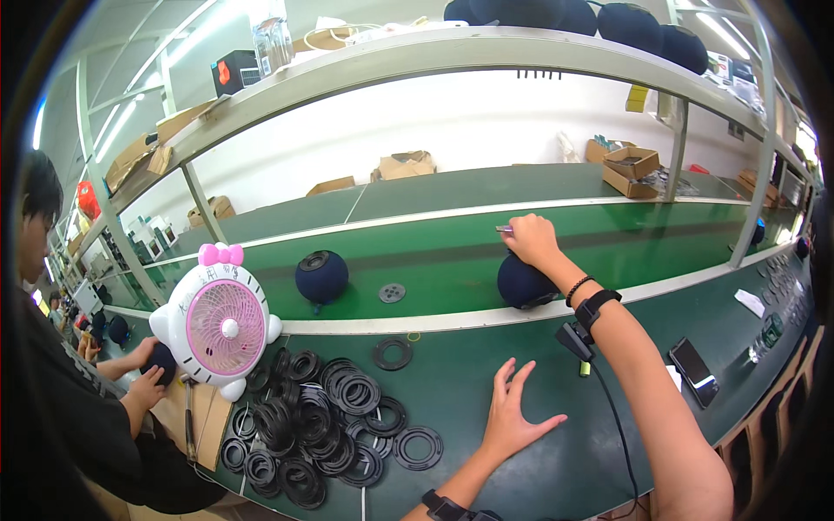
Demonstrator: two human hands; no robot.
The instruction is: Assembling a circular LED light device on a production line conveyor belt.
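Note:
My right hand [532, 240] reaches over the green strip with its fingers closed. A small purplish tip [504, 228] sticks out of them on the left; its kind is too small to tell. Just below that hand sits a dark blue ball-shaped speaker [524, 285], its top partly hidden by the hand. Above the near table my left hand [511, 417] is open, thumb and fingers spread, with nothing in it. Left of it lies a loose pile of black plastic rings [317, 425], one flat ring [418, 448] at the pile's right edge.
Another blue ball speaker [321, 278] and a grey disc [392, 293] rest on the green strip. A pink-and-white fan [228, 326] stands left. A phone [693, 372] lies right; a black cable hangs by my right arm. A co-worker's hands [149, 382] hold a dark ball.

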